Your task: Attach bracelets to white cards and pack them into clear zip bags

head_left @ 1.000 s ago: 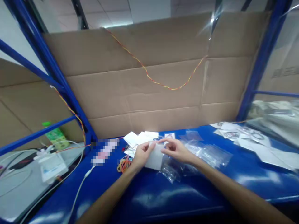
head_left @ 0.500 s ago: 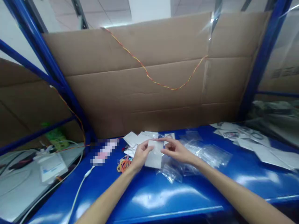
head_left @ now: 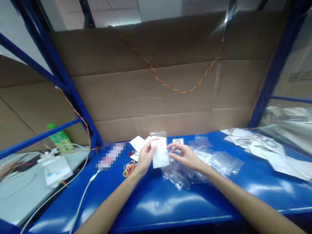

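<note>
My left hand (head_left: 145, 157) is closed on the left edge of a white card (head_left: 160, 156), held upright over the blue table. A strip of clear plastic shows above the card's top edge; I cannot tell whether the card sits inside a bag. My right hand (head_left: 184, 156) is at the card's right edge, fingers apart, with nothing visible in them. Below and to its right lie clear plastic bags (head_left: 220, 161). Behind my left hand are more white cards (head_left: 138, 143), and beside its wrist a bundle of orange and yellow rubber bands (head_left: 129, 168).
White printed sheets (head_left: 263, 146) spread over the right of the blue table (head_left: 170, 204). At left lie a blurred-out pink item (head_left: 110, 159) and a white cable (head_left: 84, 195). A cardboard panel (head_left: 156, 97) rises behind. A green bottle (head_left: 59, 138) stands on the left-hand table.
The card has risen and stands more upright in my left hand. My right fingers have come away from its top edge to its right side. Another person's hand has appeared at far left.
</note>
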### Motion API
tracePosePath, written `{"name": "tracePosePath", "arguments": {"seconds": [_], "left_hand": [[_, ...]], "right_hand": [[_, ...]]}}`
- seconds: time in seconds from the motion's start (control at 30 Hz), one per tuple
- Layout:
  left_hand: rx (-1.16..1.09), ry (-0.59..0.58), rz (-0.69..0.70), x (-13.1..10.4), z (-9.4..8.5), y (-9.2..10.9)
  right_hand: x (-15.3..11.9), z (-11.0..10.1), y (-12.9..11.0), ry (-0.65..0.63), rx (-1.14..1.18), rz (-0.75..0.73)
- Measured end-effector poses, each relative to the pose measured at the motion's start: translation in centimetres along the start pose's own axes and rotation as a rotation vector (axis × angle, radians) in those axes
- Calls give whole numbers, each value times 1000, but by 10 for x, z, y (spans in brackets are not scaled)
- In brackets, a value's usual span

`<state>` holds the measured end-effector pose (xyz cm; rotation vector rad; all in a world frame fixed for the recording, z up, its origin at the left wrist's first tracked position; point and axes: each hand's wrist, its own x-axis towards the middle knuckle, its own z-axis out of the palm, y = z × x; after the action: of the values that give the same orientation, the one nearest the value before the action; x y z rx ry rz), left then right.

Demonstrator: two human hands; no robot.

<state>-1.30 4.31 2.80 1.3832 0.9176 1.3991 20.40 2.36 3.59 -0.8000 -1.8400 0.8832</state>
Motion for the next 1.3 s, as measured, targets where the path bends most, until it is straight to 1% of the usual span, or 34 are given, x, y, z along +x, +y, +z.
{"name": "tracePosePath", "arguments": {"seconds": [0.13,0.2,0.27,0.37,0.47,0.57,0.6,0.63,0.67,0.73,0.8,0.83,0.93,1.03,1.17,1.3], "left_hand": [[51,-144,-7,-6,7,0],[112,-189,20,-7,9,-1],[249,-182,85,-6,8,-3],[480,-106,180,-3,1,1],[635,-27,243,3,-16,13],[825,52,283,10,-44,30],[1057,77,273,13,-55,36],[1257,74,221,16,-65,41],[1307,57,190,18,-75,46],[1339,-26,156,23,-91,52],[1341,-122,129,25,-100,54],[1338,-161,123,26,-101,53],[1293,-218,162,25,-95,44],[1235,-232,220,21,-80,30],[1231,-244,218,16,-61,17],[1232,-276,198,14,-56,14]], "right_hand": [[2,-1,3,-7,48,38],[3,-1,5,41,56,41],[4,-2,8,113,64,46],[5,-4,9,198,68,59],[6,-6,9,242,64,70],[6,-7,6,266,56,78],[6,-7,5,271,51,81],[6,-7,4,273,48,82],[5,-7,3,274,45,82],[5,-6,2,274,43,83],[5,-7,2,277,42,87],[5,-7,2,279,41,89],[5,-8,1,286,36,99],[5,-8,2,298,31,106],[6,-8,3,302,43,106],[6,-8,4,301,51,103]]}}
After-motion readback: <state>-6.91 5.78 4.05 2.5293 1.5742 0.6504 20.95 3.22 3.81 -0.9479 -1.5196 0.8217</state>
